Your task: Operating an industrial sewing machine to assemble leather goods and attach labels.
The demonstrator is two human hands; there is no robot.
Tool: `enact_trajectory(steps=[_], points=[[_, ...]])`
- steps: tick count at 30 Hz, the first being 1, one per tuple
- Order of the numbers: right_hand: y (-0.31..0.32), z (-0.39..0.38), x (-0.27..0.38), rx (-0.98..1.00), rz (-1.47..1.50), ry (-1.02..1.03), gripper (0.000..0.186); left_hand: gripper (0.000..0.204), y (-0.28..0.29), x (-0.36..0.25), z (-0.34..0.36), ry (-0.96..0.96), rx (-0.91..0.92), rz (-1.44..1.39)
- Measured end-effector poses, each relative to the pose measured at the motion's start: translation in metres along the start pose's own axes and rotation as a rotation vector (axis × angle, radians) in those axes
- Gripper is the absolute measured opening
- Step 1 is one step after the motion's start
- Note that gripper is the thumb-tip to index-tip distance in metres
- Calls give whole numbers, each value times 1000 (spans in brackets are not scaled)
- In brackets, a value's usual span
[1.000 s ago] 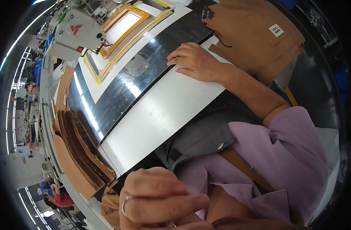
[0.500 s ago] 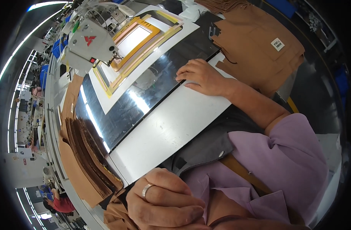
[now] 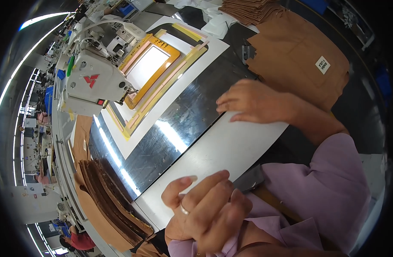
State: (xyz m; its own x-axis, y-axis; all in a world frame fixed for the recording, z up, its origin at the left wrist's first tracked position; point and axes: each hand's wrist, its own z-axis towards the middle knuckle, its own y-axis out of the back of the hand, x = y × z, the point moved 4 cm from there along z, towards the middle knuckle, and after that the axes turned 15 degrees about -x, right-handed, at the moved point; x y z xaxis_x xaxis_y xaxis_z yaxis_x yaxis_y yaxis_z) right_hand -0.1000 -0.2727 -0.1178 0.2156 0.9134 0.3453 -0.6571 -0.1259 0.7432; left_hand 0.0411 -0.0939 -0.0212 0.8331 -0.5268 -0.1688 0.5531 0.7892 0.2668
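My left hand [image 3: 205, 210], with a ring on one finger, is raised close in front of my chest. Its fingers are bent loosely and spread apart, and I see nothing in them. My right hand [image 3: 258, 102] rests with fingers extended over the front edge of the shiny metal plate [image 3: 192, 107], where it meets the white table strip [image 3: 205, 160]. Beyond both hands stands a sewing machine head [image 3: 93, 81]. Beside its needle area, an orange clamp frame [image 3: 155, 75] lies on a white template sheet [image 3: 218, 45] edged with yellow and pink strips.
Brown fabric pieces [image 3: 297, 55] with a white label are laid at the right, below a folded brown stack [image 3: 248, 10]. At the left stands a curved stack of dark brown pieces [image 3: 112, 201]. Far left, a person in red [image 3: 81, 240] sits among other workstations.
My left hand has risen from a loose fist, and its fingers have spread. My right hand stays by the plate edge. The whole view has shifted slightly.
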Motion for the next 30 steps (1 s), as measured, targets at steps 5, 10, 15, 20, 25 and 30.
enact_trajectory(steps=[5, 10, 15, 20, 25, 30], points=[[46, 46, -103, -139, -243, -232, 24, 31, -33, 29, -21, 112, 187, -102], [62, 82, -229, -312, -423, -324, 21, 21, -27, 83, -53, 315, 80, 137], [28, 101, -263, -101, -642, -474, 21, 17, -24, 129, -107, 732, -38, 53], [22, 105, -286, -154, -689, -497, 20, 36, -24, 162, -134, 923, -86, -67], [34, 101, -282, -122, -575, -536, 18, 44, -36, 141, -110, 817, -4, -72], [36, 100, -215, -500, -318, -400, 16, 37, -36, 140, -107, 868, 17, -100]])
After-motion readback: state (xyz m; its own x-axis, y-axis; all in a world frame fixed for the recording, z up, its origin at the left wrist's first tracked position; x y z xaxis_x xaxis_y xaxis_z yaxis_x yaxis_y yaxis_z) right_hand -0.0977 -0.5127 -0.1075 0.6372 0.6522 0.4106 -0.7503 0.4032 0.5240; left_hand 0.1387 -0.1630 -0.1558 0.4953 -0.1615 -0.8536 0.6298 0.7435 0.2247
